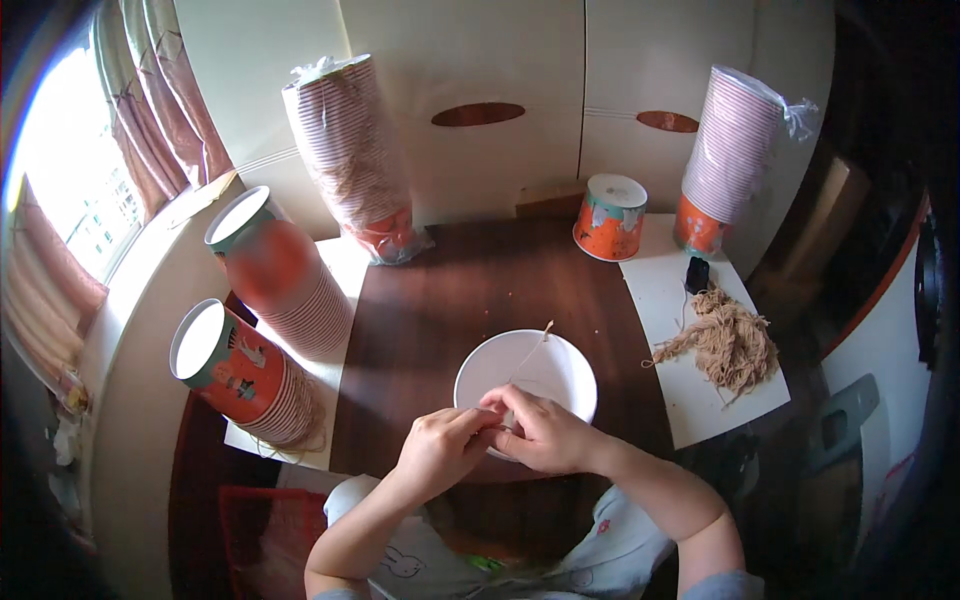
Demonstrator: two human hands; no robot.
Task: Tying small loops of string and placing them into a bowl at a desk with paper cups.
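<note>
A white paper bucket (572, 372) stands at the near middle of the brown table, its open mouth facing up. A thin tan string (547, 333) hangs over its far rim and runs down inside toward my fingers. My left hand (445, 447) and my right hand (545, 432) meet at the near rim, fingertips pinched together. The string leads to my right fingers. What my left fingertips grip is hidden by the right hand.
Tall bagged stacks of paper buckets (345, 140) (735, 145) stand at the back. Two stacks (295, 290) (245, 375) lean at the left. An upturned orange bucket (608, 225) sits at the back right. A bundle of tan strings (735, 345) lies on a white board (690, 425), beside a black object (697, 274).
</note>
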